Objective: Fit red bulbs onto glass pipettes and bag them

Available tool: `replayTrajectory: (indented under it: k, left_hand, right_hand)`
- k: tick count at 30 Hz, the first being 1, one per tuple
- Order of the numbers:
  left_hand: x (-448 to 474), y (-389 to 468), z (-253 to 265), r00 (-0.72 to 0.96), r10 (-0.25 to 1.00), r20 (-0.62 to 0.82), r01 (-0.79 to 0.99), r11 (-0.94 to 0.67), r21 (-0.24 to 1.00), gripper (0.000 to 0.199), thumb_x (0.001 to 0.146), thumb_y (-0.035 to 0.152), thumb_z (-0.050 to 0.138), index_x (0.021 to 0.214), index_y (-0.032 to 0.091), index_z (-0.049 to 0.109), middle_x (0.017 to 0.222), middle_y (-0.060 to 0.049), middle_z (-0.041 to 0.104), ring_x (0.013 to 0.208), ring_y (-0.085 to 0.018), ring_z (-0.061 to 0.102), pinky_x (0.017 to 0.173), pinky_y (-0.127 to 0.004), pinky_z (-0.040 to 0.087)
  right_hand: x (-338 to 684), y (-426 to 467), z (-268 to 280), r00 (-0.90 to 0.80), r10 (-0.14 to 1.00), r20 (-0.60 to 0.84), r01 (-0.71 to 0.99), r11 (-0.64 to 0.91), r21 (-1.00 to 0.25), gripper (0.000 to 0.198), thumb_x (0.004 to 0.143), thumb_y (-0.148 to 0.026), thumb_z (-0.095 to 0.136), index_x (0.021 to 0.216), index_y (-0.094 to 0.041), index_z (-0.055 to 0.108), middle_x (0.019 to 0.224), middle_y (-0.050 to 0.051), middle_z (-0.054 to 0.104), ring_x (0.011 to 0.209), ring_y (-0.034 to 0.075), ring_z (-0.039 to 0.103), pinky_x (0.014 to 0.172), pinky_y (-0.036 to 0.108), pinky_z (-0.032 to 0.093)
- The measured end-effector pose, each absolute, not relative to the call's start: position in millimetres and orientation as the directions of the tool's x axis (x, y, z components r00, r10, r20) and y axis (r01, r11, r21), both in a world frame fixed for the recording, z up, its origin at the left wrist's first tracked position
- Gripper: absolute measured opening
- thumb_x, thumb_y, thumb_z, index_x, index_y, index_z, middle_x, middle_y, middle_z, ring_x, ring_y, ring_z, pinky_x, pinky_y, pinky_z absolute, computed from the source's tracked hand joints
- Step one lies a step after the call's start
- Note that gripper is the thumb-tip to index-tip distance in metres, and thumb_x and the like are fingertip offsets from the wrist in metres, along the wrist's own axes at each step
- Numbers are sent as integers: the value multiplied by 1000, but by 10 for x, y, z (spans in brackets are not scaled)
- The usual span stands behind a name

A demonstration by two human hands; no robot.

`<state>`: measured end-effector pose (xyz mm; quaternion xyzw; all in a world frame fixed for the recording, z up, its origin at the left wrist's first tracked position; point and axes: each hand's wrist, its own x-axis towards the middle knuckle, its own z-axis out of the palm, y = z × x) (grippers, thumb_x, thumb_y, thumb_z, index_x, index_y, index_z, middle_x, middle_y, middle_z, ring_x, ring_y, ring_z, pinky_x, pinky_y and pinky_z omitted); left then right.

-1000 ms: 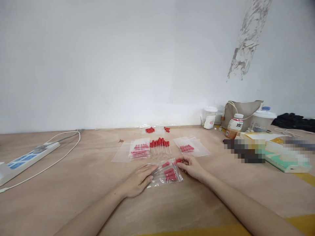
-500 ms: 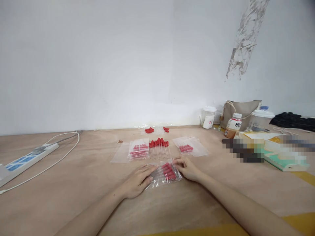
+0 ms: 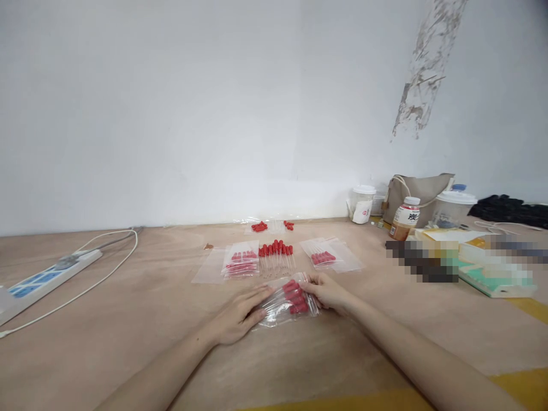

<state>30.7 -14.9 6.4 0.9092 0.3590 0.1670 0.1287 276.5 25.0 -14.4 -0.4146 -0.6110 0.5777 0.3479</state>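
Near the desk's point(image 3: 128, 319) front edge, the left hand point(image 3: 240, 314) lies flat, fingers spread, pressing the clear zip bag point(image 3: 287, 302) of red-bulbed droppers. The right hand point(image 3: 327, 291) pinches the bag's right edge. Behind lie loose droppers point(image 3: 277, 256) between 2 filled bags point(image 3: 242, 264) point(image 3: 327, 257).

A plain white painted wall point(image 3: 192, 114) fills the upper part of the view and is lit evenly and softly. At its upper right, a slanting grey patch of peeled, scuffed paint point(image 3: 423, 68) is seen. Below the wall, a broad light-brown plywood worktop point(image 3: 128, 319) is spread across the whole width. A yellow painted strip point(image 3: 522, 385) is seen along the worktop's near right edge.
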Motion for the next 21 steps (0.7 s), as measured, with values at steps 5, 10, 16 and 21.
replayTrajectory:
  k: [5, 10, 16, 21]
  left_hand:
    - [259, -70, 39, 480, 731, 485, 689, -656, 308, 34, 86, 32, 38, 119, 24, 44, 123, -4, 46, 115, -20, 39, 97, -36, 31]
    - [-17, 184, 25, 53, 703, 709, 888, -358, 289, 22, 83, 30, 38, 97, 21, 52, 103, -6, 55, 102, -22, 47, 90, -36, 35]
    - [-422, 470, -94, -134, 853, 504, 981, 43, 189, 43, 82, 38, 34, 114, 12, 46, 125, -14, 41, 118, -28, 34, 95, -41, 28]
    - [-548, 566, -181, -139, 949, 284, 984, 101, 145, 49, 82, 43, 34, 113, 7, 48, 126, -19, 42, 119, -31, 32, 94, -45, 26]
  right_hand:
    - [3043, 416, -39, -170, 985, 36, -167, 8, -986, 28, 65, -42, 62, 64, -17, 49, 39, -8, 44, 29, 3, 31, 29, 15, 21]
    - [3296, 621, -6, 182, 981, 73, -394, 140, -908, 18, 71, -31, 59, 65, -19, 47, 49, -5, 53, 37, 6, 47, 35, 17, 39]
    - [3199, 743, -126, 303, 952, -34, -416, 100, -904, 12, 76, -20, 53, 69, -20, 43, 59, -3, 57, 53, 8, 58, 54, 20, 53]
    - [3175, 746, -238, 343, 935, -95, -337, 28, -941, 21, 70, -25, 59, 64, -20, 40, 50, -3, 52, 46, 11, 57, 42, 21, 51]
